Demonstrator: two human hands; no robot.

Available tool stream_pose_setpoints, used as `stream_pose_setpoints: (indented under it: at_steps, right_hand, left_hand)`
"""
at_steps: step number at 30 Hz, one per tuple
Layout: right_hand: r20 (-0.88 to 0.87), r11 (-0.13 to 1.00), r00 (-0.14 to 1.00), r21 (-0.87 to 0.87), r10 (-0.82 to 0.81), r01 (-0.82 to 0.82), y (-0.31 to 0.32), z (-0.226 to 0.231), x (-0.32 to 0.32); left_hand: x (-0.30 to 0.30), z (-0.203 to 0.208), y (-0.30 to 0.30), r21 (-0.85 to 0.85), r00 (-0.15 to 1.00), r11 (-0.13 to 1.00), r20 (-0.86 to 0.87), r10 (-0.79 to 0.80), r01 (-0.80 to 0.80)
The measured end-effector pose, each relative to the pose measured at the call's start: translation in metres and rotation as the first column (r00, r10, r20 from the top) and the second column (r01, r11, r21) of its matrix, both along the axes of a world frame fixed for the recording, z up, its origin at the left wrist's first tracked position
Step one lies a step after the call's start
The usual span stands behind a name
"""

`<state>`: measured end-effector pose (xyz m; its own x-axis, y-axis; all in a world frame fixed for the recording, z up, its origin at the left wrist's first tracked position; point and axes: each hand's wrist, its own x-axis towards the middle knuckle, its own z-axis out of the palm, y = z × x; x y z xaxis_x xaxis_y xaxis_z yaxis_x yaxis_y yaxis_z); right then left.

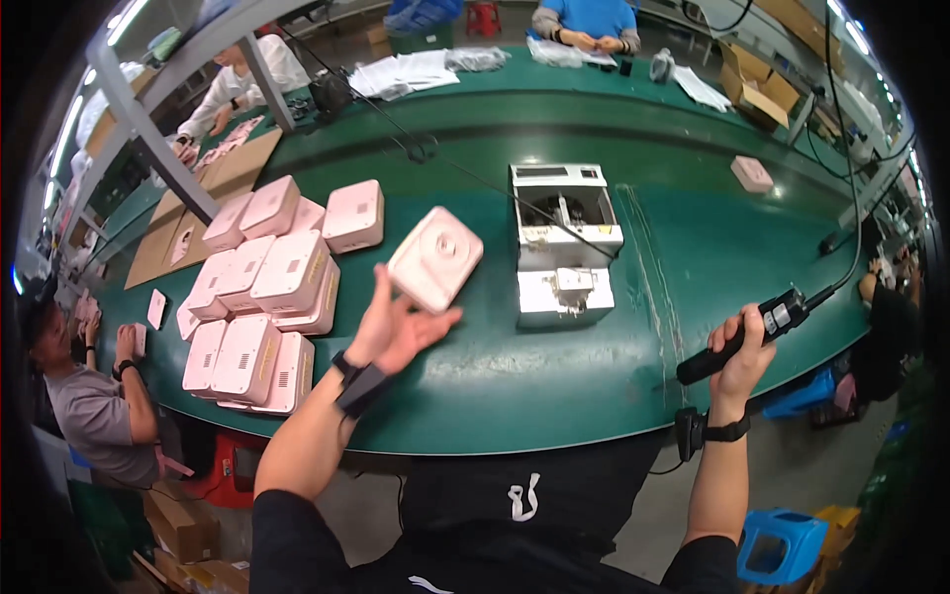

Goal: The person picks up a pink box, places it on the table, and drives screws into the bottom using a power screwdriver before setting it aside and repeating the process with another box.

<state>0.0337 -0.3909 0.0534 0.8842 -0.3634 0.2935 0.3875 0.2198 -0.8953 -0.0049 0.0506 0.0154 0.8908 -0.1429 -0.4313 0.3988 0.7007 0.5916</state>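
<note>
As right fingers [755,325] clench a black tool [712,363], splayed left fingers [436,324] perhaps touch a round-cornered, pale pink case [435,259].

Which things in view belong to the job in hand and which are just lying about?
Seemingly the job:
pink case at left hand
black handheld tool in right hand
piled pink cases
perhaps silver machine

Seemingly lying about:
open cardboard box
white sheets
blue stool

The single box [435,259] and the stacked boxes [287,265] are pale pink, some of the stack patterned with small rows of dark slots. The desk [475,396] is deep green. The corded tool [714,362] is black with a white label, the machine [564,250] silvery white with a dark middle, the cardboard [153,247] tan, the stool [782,546] bright blue.
</note>
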Motion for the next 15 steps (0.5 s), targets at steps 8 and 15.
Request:
stream_pose_setpoints:
  at_steps: [8,15]
  right_hand:
    - [-0.010,0.998,0.998,0.006,-0.060,0.060,0.010,0.002,-0.004]
    - [0.053,0.995,0.996,0.064,-0.076,0.073,0.003,-0.001,-0.007]
  left_hand:
    - [0.079,0.010,-0.025,0.857,0.849,0.336,0.477,-0.229,-0.391]
    - [0.107,0.019,0.047,0.379,0.934,-0.894,0.342,-0.103,-0.238]
